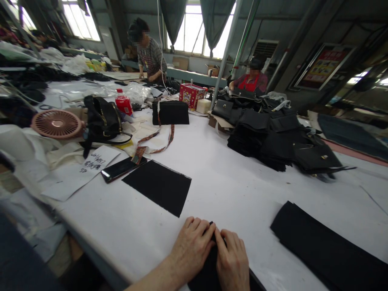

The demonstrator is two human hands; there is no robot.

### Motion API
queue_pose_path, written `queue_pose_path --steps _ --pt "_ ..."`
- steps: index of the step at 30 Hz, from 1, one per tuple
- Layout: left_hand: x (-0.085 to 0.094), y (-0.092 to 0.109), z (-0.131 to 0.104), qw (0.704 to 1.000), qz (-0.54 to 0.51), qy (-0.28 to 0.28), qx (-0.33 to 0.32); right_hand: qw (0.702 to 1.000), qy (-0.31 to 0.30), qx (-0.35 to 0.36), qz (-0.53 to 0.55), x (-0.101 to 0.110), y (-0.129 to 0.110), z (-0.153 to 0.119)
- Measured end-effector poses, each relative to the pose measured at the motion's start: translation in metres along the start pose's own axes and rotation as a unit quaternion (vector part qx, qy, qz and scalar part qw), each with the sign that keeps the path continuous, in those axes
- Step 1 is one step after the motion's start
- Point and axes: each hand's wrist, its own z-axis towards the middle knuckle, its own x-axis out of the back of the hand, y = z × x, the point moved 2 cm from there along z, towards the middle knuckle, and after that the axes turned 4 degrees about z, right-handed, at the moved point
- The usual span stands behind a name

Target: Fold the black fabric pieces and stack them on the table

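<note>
Close to the table's front edge, my left hand [194, 244] and my right hand [233, 256] meet over a black fabric piece [207, 270]. Both have their fingers closed on its far end, thumbs and fingertips almost touching each other. Part of the fabric shows between the hands; the rest is covered by them or cut off by the frame's bottom. Ahead and to the left lies a flat black fabric panel [159, 186]. To the right rests a stack of long black fabric pieces [327, 246].
A phone [121, 169], marked paper [93, 165], pink fan [57, 123] and black bag [104, 119] lie left. Beyond are a folded black bundle [172, 112] and red box [190, 96]. Black leather-like pieces [266, 129] pile up right. Two people [151, 60] work across the table.
</note>
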Motion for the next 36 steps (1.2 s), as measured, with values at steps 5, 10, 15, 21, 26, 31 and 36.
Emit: queue_pose_path --steps 5,10,15,21,26,31,36 --pt "0.001 0.001 0.0 1.0 -0.004 -0.003 0.007 1.0 -0.01 -0.006 -0.004 0.0 -0.001 0.0" --pt "0.0 -0.002 -0.001 0.998 -0.046 0.004 0.035 1.0 -0.012 -0.008 -0.008 -0.002 0.0 -0.002" --pt "0.0 -0.003 -0.004 0.998 -0.048 0.033 0.02 1.0 -0.013 -0.016 -0.01 -0.001 0.0 -0.002" --pt "0.002 0.002 0.0 0.999 0.022 -0.001 -0.033 0.999 -0.021 -0.036 0.007 0.002 -0.003 -0.001" --pt "0.011 -0.006 0.014 0.995 0.067 -0.016 -0.069 0.994 -0.02 -0.087 0.055 0.0 0.005 0.007" --pt "0.016 -0.014 0.029 0.986 0.124 -0.018 -0.109 0.991 -0.027 -0.107 0.073 -0.005 0.012 0.015" --pt "0.014 -0.011 0.03 0.975 0.173 -0.02 -0.136 0.995 -0.008 -0.089 0.051 -0.003 0.013 0.007"
